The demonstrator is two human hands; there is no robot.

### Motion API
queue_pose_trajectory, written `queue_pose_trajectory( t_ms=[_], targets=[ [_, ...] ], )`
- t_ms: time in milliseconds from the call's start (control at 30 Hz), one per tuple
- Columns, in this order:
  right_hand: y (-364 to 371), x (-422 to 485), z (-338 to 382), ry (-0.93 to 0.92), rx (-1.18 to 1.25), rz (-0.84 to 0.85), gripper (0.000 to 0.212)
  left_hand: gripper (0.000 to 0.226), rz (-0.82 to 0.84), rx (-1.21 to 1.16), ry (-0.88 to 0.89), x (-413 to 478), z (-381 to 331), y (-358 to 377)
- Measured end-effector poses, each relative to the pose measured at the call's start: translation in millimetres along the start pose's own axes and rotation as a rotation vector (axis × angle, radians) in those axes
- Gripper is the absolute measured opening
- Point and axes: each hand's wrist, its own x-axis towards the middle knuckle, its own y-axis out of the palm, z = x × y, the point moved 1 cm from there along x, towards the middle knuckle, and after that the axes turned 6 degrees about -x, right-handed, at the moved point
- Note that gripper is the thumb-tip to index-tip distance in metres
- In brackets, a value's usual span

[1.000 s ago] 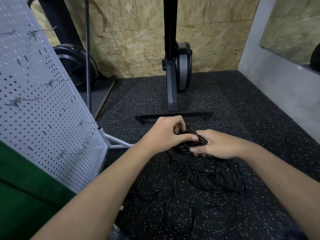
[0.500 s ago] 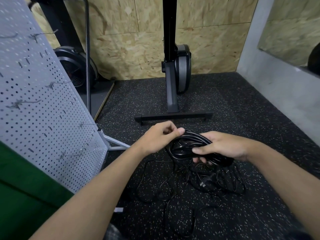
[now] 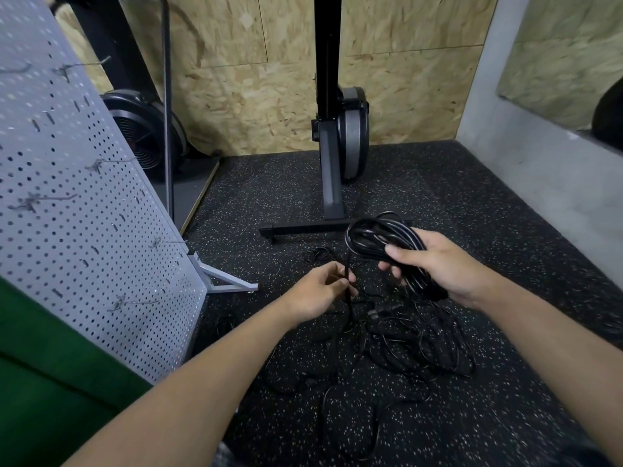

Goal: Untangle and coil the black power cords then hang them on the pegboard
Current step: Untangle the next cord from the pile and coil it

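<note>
One cord [image 3: 377, 235], left hand [image 3: 315, 293] to right hand [image 3: 448, 269]

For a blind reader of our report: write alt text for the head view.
A person's right hand grips a coiled black power cord while the left hand pinches the same cord lower down, above a tangle of cords on the speckled floor. A grey pegboard with hooks stands at left.

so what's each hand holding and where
Right hand grips the coil across its bundled loops; left hand pinches the loose strand running down from it.
</note>
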Motion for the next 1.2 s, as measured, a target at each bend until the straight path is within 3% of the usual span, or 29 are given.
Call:
queue_pose_trajectory(
  t_ms=[133, 200, 300, 467, 600, 700, 800, 867, 967, 1100, 1200],
  targets=[
    [2.3, 3.6, -2.3, -0.019, 0.008, -0.073, 0.019, 0.018, -0.040, 0.072, -0.014, 4.1, -1.1, 2.3],
    [2.2, 6.2, -5.5, -0.021, -0.030, -0.138, 0.018, 0.021, -0.146, 0.153, 0.033, 2.7, -9.1, -1.4],
    [2.5, 10.2, -9.5, -0.015, -0.114, -0.291, 0.013, 0.027, -0.315, 0.068, 0.158, -2.3, -24.4, -2.1],
    [26.0, 14.6, -14.9, -0.021, -0.033, -0.438, 0.009, 0.031, -0.224, -0.030, 0.234, -14.5, -39.7, 23.7],
    [35.3, 14.3, -14.5, -0.010, -0.008, -0.427, 0.036, 0.046, -0.145, -0.167, 0.231, -16.9, -42.9, 28.6],
    [35.5, 14.5, -14.7, -0.014, 0.118, -0.445, 0.041, 0.055, -0.083, -0.260, 0.240, -21.1, -47.7, 35.6],
    [37.1, 14.5, -14.2, -0.036, 0.223, -0.432, 0.046, 0.056, -0.235, -0.200, 0.297, -17.1, -45.5, 38.0],
    [37.9, 14.3, -13.7, -0.054, 0.222, -0.410, 0.045, 0.045, -0.351, -0.203, 0.273, -15.9, -43.6, 36.5],
    [37.9, 12.7, -11.5, -0.031, 0.226, -0.387, 0.042, 0.015, -0.365, -0.311, 0.259, -18.3, -44.6, 35.3],
    [36.1, 12.1, -13.2, 0.051, 0.317, -0.294, 0.046, 0.016, -0.314, -0.270, 0.335, -18.4, -44.7, 35.7],
    [34.1, 11.0, -12.3, 0.049, 0.296, -0.286, 0.037, 0.014, -0.255, -0.213, 0.347, -17.8, -42.0, 37.8]
  ],
)
